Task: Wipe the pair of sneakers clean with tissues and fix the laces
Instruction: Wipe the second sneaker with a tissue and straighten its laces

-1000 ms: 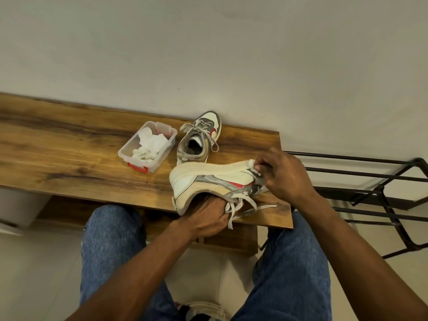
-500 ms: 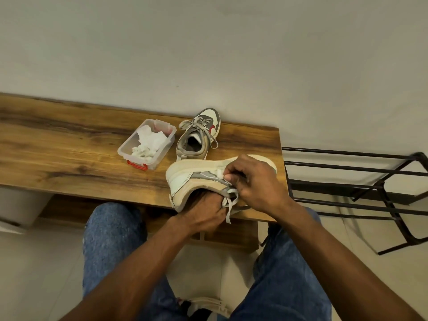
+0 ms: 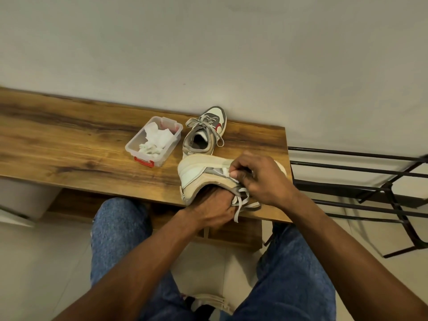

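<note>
The wiping is under way, in all likelihood on the first shoe. At the table's (image 3: 69, 144) front right corner, the left hand (image 3: 214, 208) sits inside the tipped sneaker (image 3: 196, 174) and holds it, while the right hand (image 3: 257, 179) pinches a tissue (image 3: 228, 170) against its side. The other sneaker (image 3: 205, 135) stands upright behind, by the tissue box (image 3: 154, 141). The tipped shoe's laces (image 3: 240, 202) dangle, unfixed.

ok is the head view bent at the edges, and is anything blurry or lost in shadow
Head view: wide-angle bend is plain, the wooden table bows and the black metal rack fans out; lighting is soft and even, no glare; the held sneaker and the right hand are reasonably sharp; the sneaker's opening around the left hand is in shadow.
</note>
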